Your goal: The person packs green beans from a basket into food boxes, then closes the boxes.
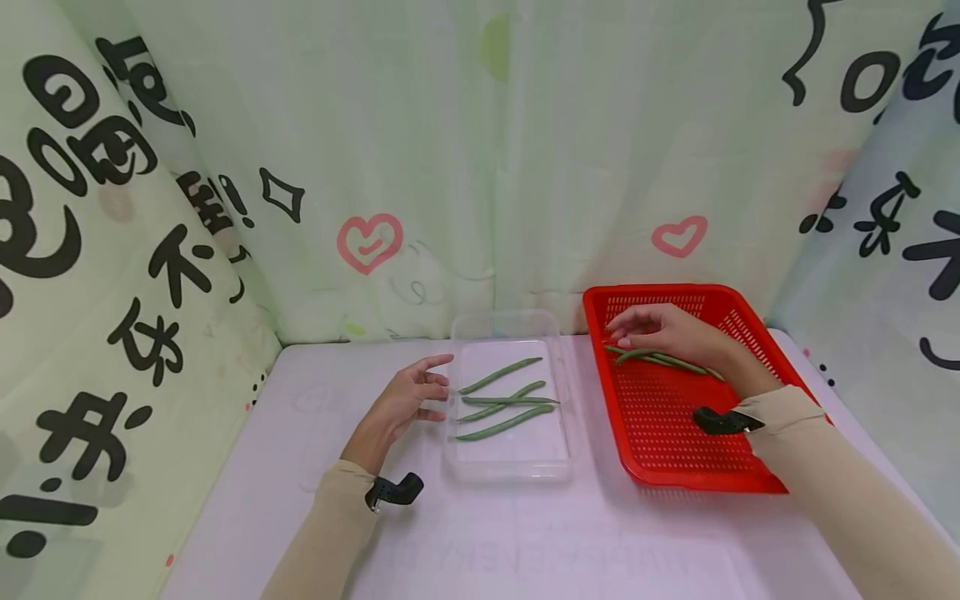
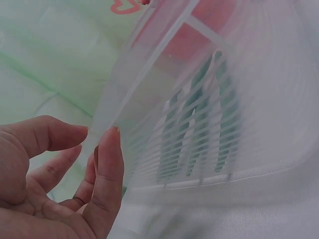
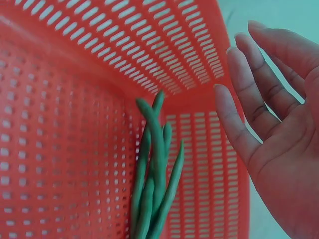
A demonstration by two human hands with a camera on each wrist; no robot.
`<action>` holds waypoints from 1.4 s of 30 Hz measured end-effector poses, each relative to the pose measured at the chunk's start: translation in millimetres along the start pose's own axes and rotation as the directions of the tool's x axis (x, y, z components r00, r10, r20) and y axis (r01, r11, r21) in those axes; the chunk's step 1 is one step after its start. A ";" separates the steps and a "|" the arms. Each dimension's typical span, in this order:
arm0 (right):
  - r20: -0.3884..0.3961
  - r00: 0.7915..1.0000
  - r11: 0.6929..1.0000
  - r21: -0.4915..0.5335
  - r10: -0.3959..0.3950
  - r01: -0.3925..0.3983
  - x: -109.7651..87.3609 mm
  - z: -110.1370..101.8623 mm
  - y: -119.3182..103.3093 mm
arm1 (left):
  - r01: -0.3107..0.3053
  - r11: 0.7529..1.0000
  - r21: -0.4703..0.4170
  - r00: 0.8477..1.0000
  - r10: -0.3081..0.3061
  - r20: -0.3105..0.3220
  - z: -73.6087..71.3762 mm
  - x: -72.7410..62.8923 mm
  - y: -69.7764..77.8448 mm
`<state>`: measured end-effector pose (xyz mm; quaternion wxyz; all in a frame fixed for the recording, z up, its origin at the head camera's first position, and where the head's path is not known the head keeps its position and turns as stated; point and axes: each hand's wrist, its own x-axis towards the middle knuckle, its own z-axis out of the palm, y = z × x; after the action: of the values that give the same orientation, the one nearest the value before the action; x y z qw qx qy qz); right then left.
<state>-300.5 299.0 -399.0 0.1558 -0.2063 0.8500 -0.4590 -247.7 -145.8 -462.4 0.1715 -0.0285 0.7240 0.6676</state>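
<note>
From your side of the worktop (image 1: 502,542) back: clear tray (image 1: 510,472) sits toward the far edge, about mid-width, with four green beans (image 1: 506,425) on its floor: one toward the near end, two crossed in the middle, one toward the far end. Red basket (image 1: 652,433) takes the far right corner; at least four more, the basket beans (image 1: 667,359), lie bunched toward its far side, tips near its left wall. I'd call it partway: beans sit in both containers, so some handling is likely left, but I can't tell which one is filling. Grips, nearer first: your left hand (image 1: 412,392) is at the tray's left wall, fingers loosely bent, fingertips apart, holding nothing; can't tell if they touch the plastic. Your right hand (image 1: 667,329) is over the basket toward its far left corner; right wrist view shows the fingers extended, palm bare, apart from the bunch. No bean in either hand. Curtain (image 1: 495,208) stands behind the far edge.
</note>
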 end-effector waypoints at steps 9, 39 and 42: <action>-0.038 0.999 0.999 -0.053 -0.011 0.009 -5.1 -7.9 20.1 | 0.002 1.000 0.001 1.000 -0.002 -0.002 -0.1 -0.3 1.0; -0.132 0.981 0.964 -0.205 0.144 -0.170 -13.8 -30.9 68.6 | 0.007 1.000 -0.006 1.000 -0.007 -0.001 -0.4 0.2 1.2; -0.118 0.979 0.963 -0.191 0.169 -0.189 -14.4 -29.5 71.7 | 0.004 1.000 -0.011 1.000 -0.004 0.003 -0.6 0.1 0.4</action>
<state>-316.3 362.6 -442.9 0.1321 -0.1199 0.9139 -0.3645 -248.1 -146.3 -462.0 0.1738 -0.0297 0.7200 0.6712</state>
